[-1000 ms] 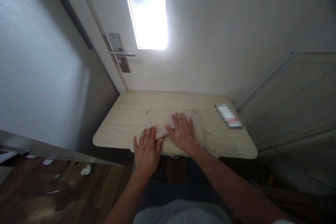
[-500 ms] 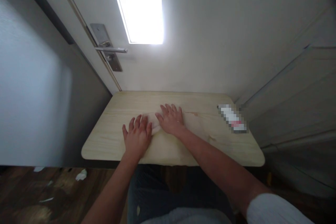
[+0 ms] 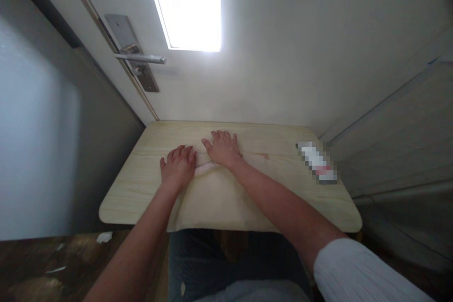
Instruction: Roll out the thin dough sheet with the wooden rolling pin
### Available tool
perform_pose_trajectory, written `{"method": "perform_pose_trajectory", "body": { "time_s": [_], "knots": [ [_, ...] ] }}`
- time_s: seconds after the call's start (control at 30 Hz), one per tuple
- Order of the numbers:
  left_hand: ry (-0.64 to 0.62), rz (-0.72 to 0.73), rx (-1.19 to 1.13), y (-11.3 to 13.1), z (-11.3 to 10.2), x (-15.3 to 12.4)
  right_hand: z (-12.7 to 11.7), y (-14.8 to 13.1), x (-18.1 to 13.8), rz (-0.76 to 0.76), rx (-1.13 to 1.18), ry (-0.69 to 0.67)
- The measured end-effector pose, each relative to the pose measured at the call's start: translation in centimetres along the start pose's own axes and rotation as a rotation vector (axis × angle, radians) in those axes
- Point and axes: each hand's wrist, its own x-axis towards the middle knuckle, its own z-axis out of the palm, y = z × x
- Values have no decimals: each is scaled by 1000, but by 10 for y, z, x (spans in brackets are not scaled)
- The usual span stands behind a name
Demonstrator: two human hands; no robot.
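Observation:
A thin pale beige sheet, perhaps cloth (image 3: 215, 203), lies over the middle of the light wooden tabletop (image 3: 123, 193), its near side reaching the front edge. My left hand (image 3: 178, 167) rests palm down at the sheet's left, fingers slightly bent and apart, holding nothing. To its right, my right hand (image 3: 222, 148) presses on the far part of the sheet with fingers spread. Between the hands runs a raised, lighter fold. Parts of the sheet under both hands are hidden.
A pixelated white, red and dark item (image 3: 316, 163) lies at the tabletop's right. Behind the table stands a pale door (image 3: 269, 71) with a lever handle (image 3: 141, 58) and bright window. White scraps (image 3: 104, 237) lie on the dark floor at left.
Both hands have shifted slightly forward and left over the sheet. The sheet's near edge now shows more at the front left, and the view has tilted a little.

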Motion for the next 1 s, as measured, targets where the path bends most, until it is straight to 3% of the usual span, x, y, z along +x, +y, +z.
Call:
{"method": "perform_pose_trajectory", "body": {
  "time_s": [0.33,0.83,1.0],
  "knots": [
    [144,122,65,14,-2,-48,-10,4,-45,50,-4,1],
    [184,346,-8,13,11,-161,-32,19,-226,-151,-20,127],
    [201,350,13,19,13,-157,-31,20,-227,-146,-26,119]
  ]
}}
